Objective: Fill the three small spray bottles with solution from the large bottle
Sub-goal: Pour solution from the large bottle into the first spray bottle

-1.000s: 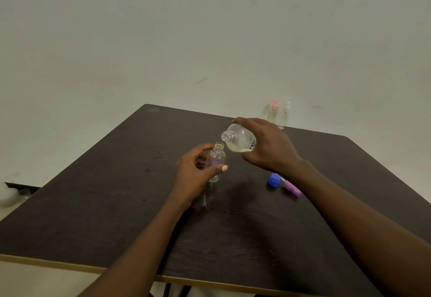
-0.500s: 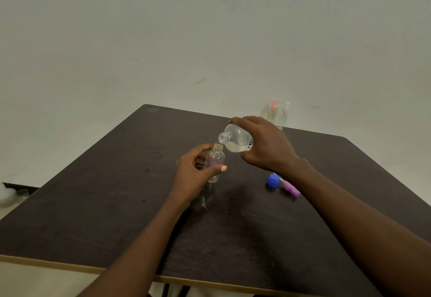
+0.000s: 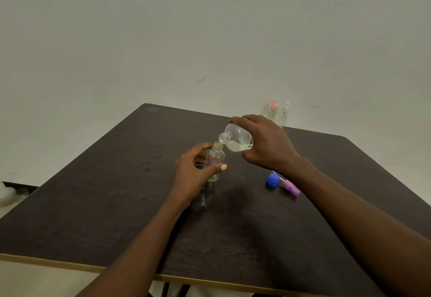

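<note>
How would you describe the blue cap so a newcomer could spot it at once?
On the dark table, beside the right forearm, two small loose parts lie close together. The blue cap is the squat left one; the purple spray head is longer.

Small clear spray bottle [image 3: 215, 161] is held upright by left hand [image 3: 193, 173] at mid dark wooden tabletop [image 3: 105, 203]. Large clear bottle [image 3: 238, 141], tilted in right hand [image 3: 265, 142], is positioned above-right, mouth over its neck. Round blue cap [image 3: 272, 179] and purple spray head [image 3: 290, 186] are laid further right. Pink-topped spray bottle [image 3: 272, 112] and clear-topped spray bottle [image 3: 284, 114] are stood at the far edge.
</note>
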